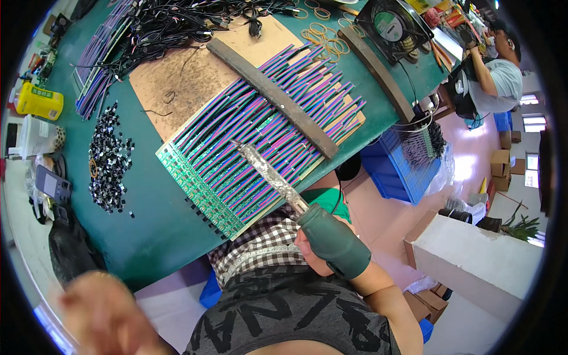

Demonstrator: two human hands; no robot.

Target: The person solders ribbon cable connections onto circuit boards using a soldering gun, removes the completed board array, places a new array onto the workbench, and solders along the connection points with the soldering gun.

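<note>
My right hand [310,255] is wrapped round the dark green handle of a soldering iron [334,241]. Its scorched metal barrel slants up and left, with the tip over purple, black and green wires [204,139]. Those wires run out from a green circuit board panel [188,192] at the table's near side. A dark metal bar [275,100] lies across the wires. Toward the lower left, my left hand [100,310] is smeared by motion and off the table, so its fingers cannot be made out.
Small black parts [109,157] lie heaped on the green table mat [151,236]. Black cables [171,29], a second bar [378,77], rubber bands [322,38] and a fan [393,29] sit farther back. Blue crates [393,168] stand right of the table. A co-worker [494,74] is at far right.
</note>
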